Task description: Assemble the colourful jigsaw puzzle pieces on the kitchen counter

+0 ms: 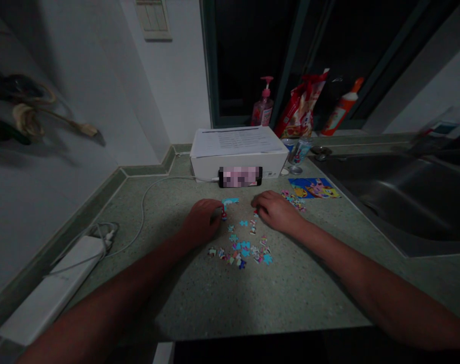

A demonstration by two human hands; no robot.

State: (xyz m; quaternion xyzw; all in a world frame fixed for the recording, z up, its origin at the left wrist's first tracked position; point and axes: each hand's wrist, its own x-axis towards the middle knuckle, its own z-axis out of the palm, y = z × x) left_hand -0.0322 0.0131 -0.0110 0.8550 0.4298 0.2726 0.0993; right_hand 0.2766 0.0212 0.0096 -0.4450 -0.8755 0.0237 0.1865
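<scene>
Several small jigsaw pieces lie scattered on the green speckled counter between my hands. My left hand rests on the counter with its fingers curled, pinching a small piece beside a joined turquoise strip. My right hand lies knuckles up, its fingers bent over the pieces near its fingertips; what it holds is hidden. A colourful cartoon picture card lies to the right, with a few more pieces by it.
A white box with a phone leaning on it stands behind the pieces. A white power strip and cable lie at left. A steel sink is at right. Bottles, a snack bag and a glass stand by the dark window.
</scene>
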